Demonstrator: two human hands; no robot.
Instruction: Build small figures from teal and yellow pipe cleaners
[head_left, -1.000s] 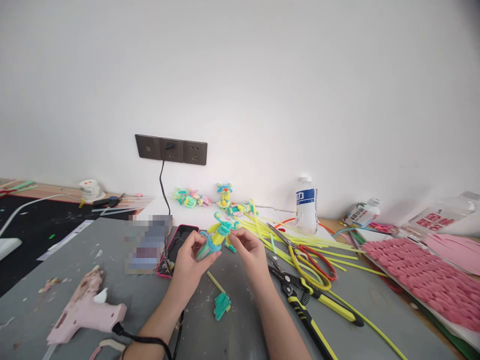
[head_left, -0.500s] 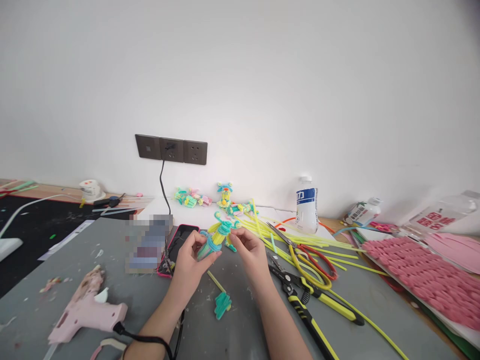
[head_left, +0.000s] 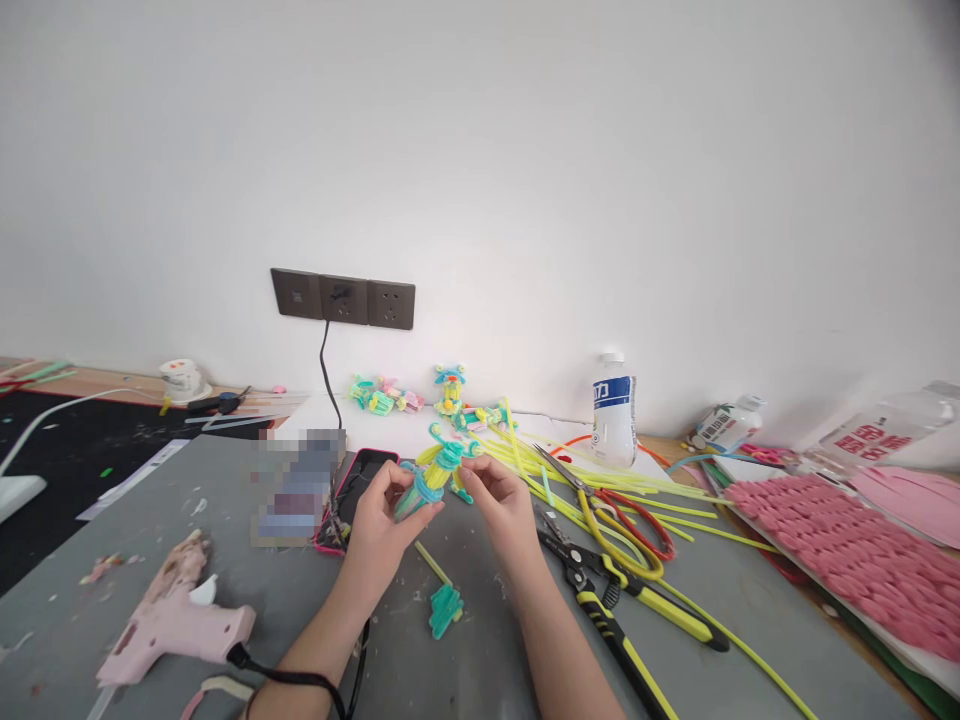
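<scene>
Lower left of frame: pink glue gun (head_left: 187, 625) lies on its side on the grey work surface (head_left: 750, 610), its black cord (head_left: 292, 682) running right to the left forearm. Left of centre: a pink-edged phone (head_left: 364, 480), just beside the left hand and partly covered.

Centre: left hand (head_left: 386, 525) grasps the lower, banded end of a fuzzy turquoise-and-yellow figure (head_left: 429, 482), thumb on the near side, fingers bent behind. Figure is raised in front of the person, between the two hands.

Key relation: the figure's long axis slants from the left palm at lower left to the looped top at upper right. It therefore lies up and to the right of the left hand, and up and to the left of the right hand. Left hand is the nearer, taking the body; right hand (head_left: 501, 500) pinches with thumb and forefinger at the figure's right side. Exact part between those tips: too small to tell.

Below the hands: a flat green piece (head_left: 445, 610) beside a thin yellow stem (head_left: 432, 563).

Right of centre: loose yellow stems (head_left: 660, 487), scissors (head_left: 590, 495) on top of some, black-and-yellow pliers (head_left: 576, 572) nearest the right forearm. Far right: pink braided panel (head_left: 847, 560).
</scene>
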